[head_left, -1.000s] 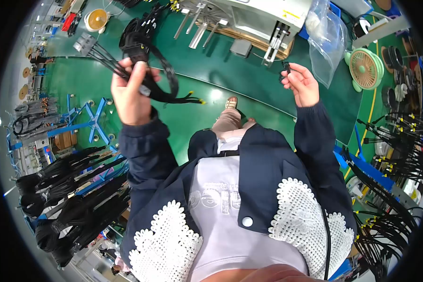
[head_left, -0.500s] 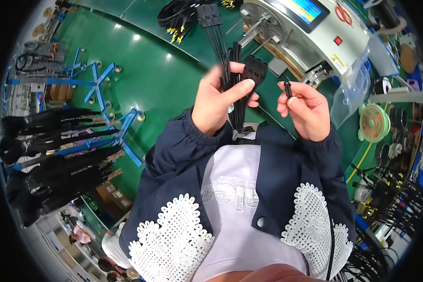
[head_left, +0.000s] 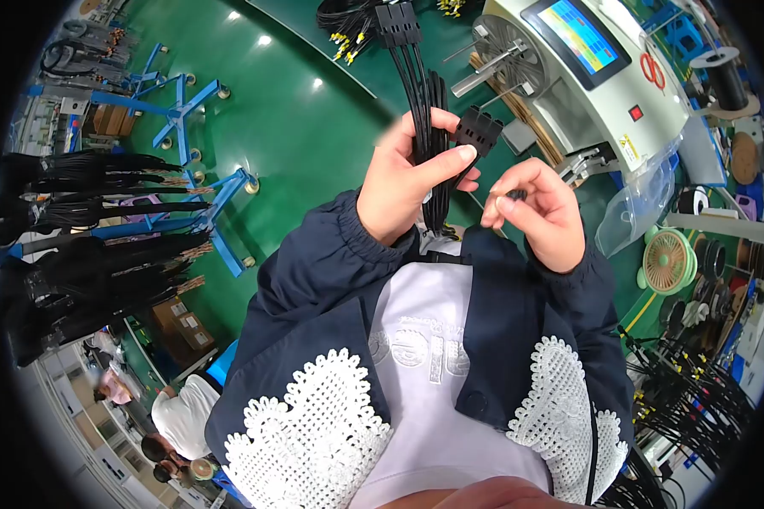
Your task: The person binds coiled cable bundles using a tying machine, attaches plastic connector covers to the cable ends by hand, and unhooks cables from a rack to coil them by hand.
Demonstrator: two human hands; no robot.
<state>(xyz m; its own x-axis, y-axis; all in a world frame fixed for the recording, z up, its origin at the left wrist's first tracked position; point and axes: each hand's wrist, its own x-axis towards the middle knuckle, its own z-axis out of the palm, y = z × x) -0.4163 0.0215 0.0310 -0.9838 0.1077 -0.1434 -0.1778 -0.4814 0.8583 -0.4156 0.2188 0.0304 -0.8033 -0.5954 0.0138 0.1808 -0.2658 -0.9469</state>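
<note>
My left hand [head_left: 407, 174] is wrapped round a bundle of black cables [head_left: 435, 110]. One black connector block [head_left: 397, 24] stands up beyond the fingers, at the end of several cables. A second black connector block [head_left: 479, 130] lies beside my left thumb. Close by on the right, my right hand [head_left: 535, 208] pinches a small black piece [head_left: 516, 195] between thumb and fingers, mostly hidden by them. The two hands are apart, in front of the chest.
A machine with a screen [head_left: 575, 38] and a winding wheel [head_left: 509, 53] stands on the green table at the upper right. Cables with yellow ends [head_left: 348, 42] lie beyond my left hand. A green fan [head_left: 669, 260], blue stands [head_left: 178, 114] and a seated person [head_left: 185, 416] are around.
My left hand has come inward with the cables, and a second connector block now shows by its thumb. My right hand has moved lower and turned, its small piece now mostly covered. The view has shifted.
</note>
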